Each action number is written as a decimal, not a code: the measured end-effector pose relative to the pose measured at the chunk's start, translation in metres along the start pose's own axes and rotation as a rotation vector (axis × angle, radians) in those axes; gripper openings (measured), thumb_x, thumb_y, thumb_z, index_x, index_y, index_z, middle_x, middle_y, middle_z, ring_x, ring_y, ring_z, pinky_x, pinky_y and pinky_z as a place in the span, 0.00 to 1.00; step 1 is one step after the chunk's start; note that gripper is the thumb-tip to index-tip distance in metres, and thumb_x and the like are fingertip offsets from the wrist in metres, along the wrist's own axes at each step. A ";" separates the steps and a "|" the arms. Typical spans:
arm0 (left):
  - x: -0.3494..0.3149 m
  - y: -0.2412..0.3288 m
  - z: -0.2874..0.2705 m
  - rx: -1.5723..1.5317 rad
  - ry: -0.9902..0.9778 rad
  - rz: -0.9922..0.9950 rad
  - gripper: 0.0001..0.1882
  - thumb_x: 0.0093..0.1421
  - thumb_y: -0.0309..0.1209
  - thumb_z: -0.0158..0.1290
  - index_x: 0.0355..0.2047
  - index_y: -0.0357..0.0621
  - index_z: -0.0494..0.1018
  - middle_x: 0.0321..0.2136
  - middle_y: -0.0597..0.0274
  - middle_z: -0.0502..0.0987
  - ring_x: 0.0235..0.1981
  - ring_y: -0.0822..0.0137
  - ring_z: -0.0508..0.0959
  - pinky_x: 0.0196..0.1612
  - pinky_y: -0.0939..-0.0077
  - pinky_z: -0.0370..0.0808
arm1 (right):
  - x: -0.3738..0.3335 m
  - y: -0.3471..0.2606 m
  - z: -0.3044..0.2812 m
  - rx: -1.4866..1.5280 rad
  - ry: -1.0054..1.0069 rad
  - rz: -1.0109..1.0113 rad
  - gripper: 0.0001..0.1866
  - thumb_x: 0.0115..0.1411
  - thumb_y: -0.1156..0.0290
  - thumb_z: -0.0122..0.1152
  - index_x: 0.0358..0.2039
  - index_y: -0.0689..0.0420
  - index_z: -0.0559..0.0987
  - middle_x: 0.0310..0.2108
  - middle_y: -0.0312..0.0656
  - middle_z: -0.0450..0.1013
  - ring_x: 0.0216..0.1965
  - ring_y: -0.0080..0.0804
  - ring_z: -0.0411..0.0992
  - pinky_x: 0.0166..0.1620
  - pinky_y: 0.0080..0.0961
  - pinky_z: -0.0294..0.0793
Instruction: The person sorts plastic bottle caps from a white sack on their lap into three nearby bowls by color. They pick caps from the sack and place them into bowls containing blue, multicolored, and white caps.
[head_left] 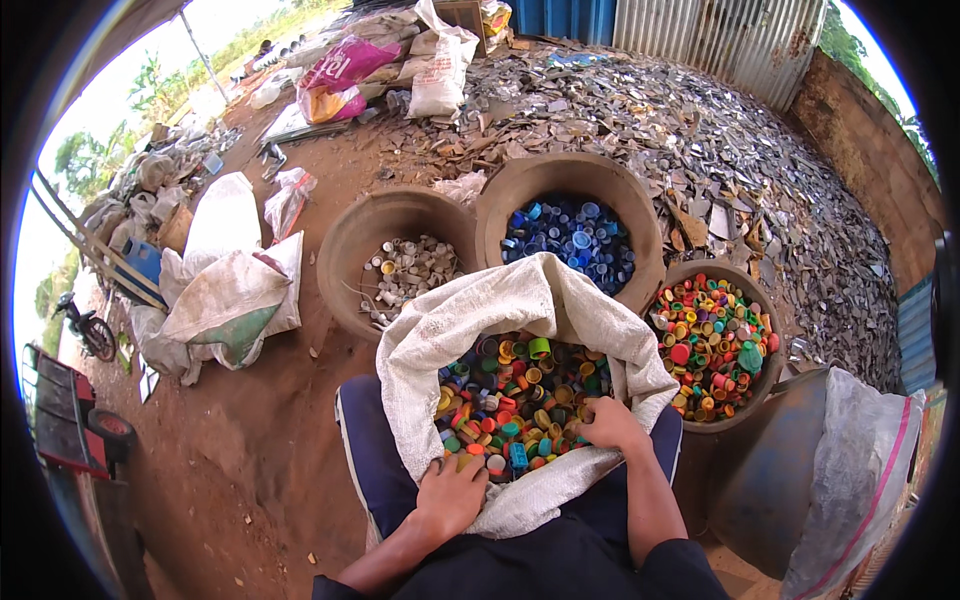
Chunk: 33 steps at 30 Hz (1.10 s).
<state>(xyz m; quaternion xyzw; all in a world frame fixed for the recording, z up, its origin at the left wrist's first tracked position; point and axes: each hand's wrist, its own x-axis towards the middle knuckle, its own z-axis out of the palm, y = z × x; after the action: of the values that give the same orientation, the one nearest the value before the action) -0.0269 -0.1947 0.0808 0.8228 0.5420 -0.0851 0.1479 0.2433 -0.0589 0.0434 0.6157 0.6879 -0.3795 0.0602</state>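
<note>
A white woven sack [430,335] with its rim rolled down sits between my legs. Mixed colourful bottle caps [530,400] fill its mouth. My left hand [455,495] rests on the near left rim, its fingers curled in at the edge of the caps. A bit of yellow shows by those fingertips, but what they grip is not clear. At the right side of the sack, my right hand [612,425] reaches over the rim, thumb and forefinger apart on the caps. A light blue block-shaped piece [518,456] lies among the caps between my hands.
Beyond the sack stand a tub of whitish caps [345,245], a tub of blue caps [645,215] and a tub of red, yellow and green caps [770,385]. A covered barrel [765,470] leans at right. Sacks [230,300] lie left; flat scrap [740,150] spreads behind.
</note>
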 end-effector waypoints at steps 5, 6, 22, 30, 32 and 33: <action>0.010 -0.010 -0.021 -0.175 -0.030 0.054 0.13 0.52 0.37 0.54 0.39 0.52 0.77 0.45 0.60 0.72 0.46 0.55 0.73 0.47 0.57 0.71 | -0.012 -0.022 0.002 -0.079 0.140 -0.027 0.17 0.49 0.57 0.62 0.33 0.56 0.79 0.32 0.50 0.77 0.37 0.48 0.75 0.41 0.40 0.74; 0.016 -0.012 -0.028 -0.179 -0.075 0.033 0.12 0.53 0.37 0.53 0.38 0.54 0.78 0.44 0.61 0.72 0.46 0.55 0.73 0.47 0.58 0.72 | -0.008 -0.029 0.006 -0.067 0.173 -0.093 0.16 0.49 0.58 0.62 0.33 0.55 0.79 0.32 0.49 0.76 0.38 0.47 0.75 0.42 0.40 0.74; 0.068 0.000 0.011 -0.059 -0.038 -0.143 0.12 0.56 0.30 0.45 0.27 0.44 0.79 0.27 0.53 0.80 0.31 0.54 0.81 0.31 0.59 0.76 | 0.051 -0.077 0.047 0.294 0.102 -0.367 0.15 0.51 0.62 0.64 0.34 0.59 0.77 0.30 0.47 0.75 0.31 0.36 0.76 0.35 0.34 0.75; 0.071 -0.006 0.021 -0.152 0.053 -0.025 0.11 0.56 0.33 0.46 0.35 0.50 0.76 0.24 0.54 0.78 0.28 0.55 0.81 0.28 0.58 0.75 | 0.039 0.001 -0.017 1.353 0.210 -0.204 0.07 0.53 0.75 0.57 0.22 0.58 0.69 0.30 0.44 0.74 0.22 0.33 0.74 0.22 0.30 0.72; 0.071 -0.015 0.027 -0.262 0.035 -0.034 0.10 0.55 0.36 0.51 0.37 0.50 0.73 0.25 0.51 0.78 0.30 0.52 0.80 0.29 0.58 0.74 | 0.045 0.009 -0.015 0.919 0.398 -0.191 0.04 0.51 0.75 0.58 0.24 0.59 0.72 0.31 0.45 0.75 0.25 0.37 0.75 0.28 0.35 0.75; 0.070 -0.018 0.020 -0.354 0.050 -0.034 0.11 0.55 0.37 0.52 0.37 0.49 0.73 0.25 0.51 0.78 0.31 0.51 0.80 0.30 0.58 0.73 | 0.052 0.015 -0.007 0.584 0.486 -0.197 0.04 0.50 0.74 0.58 0.25 0.59 0.74 0.32 0.46 0.75 0.27 0.39 0.75 0.31 0.36 0.75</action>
<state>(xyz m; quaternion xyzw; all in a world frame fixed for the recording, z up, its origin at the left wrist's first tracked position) -0.0157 -0.1340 0.0385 0.7766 0.5658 0.0296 0.2753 0.2476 -0.0137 0.0128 0.6100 0.6008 -0.4066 -0.3189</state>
